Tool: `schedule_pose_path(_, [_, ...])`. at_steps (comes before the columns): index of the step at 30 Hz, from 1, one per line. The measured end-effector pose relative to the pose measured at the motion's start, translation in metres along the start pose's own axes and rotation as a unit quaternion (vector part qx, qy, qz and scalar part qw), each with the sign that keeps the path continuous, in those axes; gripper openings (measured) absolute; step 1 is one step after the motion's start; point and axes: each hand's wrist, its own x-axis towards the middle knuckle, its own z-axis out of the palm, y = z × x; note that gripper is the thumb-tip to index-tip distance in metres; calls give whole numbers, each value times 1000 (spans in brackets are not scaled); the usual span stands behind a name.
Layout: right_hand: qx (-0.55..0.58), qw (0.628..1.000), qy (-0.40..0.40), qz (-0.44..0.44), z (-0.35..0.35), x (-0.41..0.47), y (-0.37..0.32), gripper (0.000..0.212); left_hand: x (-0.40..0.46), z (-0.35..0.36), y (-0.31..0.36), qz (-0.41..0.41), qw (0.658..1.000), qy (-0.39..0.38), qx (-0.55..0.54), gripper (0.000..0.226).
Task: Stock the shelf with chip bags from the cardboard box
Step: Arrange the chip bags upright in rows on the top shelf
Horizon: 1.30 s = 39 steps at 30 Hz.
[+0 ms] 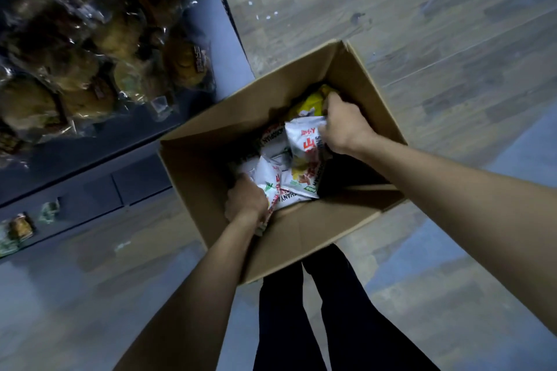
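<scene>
The dark metal shelf stands just beside the open cardboard box, off the box's far-left corner, its upper level crowded with clear-wrapped brown snack packs. The box sits on the wood-look floor, right in front of the person's dark-trousered legs.

Inside the box lie the chip bags: white ones with red print heaped in the middle, and a yellow bag toward the box's far wall.

Both hands are down in the box. The right hand curls its fingers over the top edge of a white bag, beside the yellow one. The left hand, near the box's near-left wall, grips another white bag.

To do this well, I'd say each hand should pinch a bag's sealed edge rather than squeeze its puffed belly, lift straight up clear of the flaps, then swing left to the shelf.
</scene>
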Motion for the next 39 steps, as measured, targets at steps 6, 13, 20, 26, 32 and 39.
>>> schedule_pose_path(6, [51,988,90,113,38,-8,-9,35,-2,9,2,14,992,127,-23,46])
schedule_pose_path(13, [140,984,72,81,53,2,-9,28,-29,32,11,160,979,97,84,35])
schedule_pose_path(20, [-51,996,-47,-53,91,11,-12,71,13,61,2,77,985,119,96,60])
schedule_pose_path(26, [-218,972,-33,-85,109,28,-11,80,23,61,-5,86,988,110,70,51])
schedule_pose_path(32, [-140,982,-115,-48,90,11,0,72,6,36,-3,27,988,106,-112,60])
schedule_pose_path(39, [-114,985,-99,-77,87,-2,17,73,-2,32,2,35,974,162,-157,53])
